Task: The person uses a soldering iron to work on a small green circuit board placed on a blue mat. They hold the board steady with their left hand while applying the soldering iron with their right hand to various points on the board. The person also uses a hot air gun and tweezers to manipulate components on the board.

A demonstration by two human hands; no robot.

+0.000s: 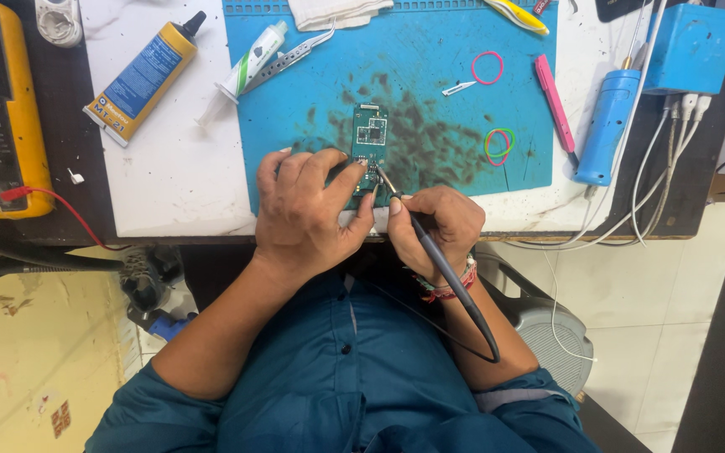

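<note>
At frame centre the left hand (308, 210) pins the green circuit board's (368, 138) near end, its long axis running up-frame, while the right hand (434, 226) grips a soldering iron (451, 277) touching there.

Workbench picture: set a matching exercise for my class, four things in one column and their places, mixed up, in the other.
Things:
1. circuit board
2. pink pen
3. yellow glue tube
4. soldering iron

Places:
A. in the right hand
B. right edge of the blue mat
C. under the left hand fingers
D. white surface left of the mat

Pairs: 1-C, 2-B, 3-D, 4-A
</note>
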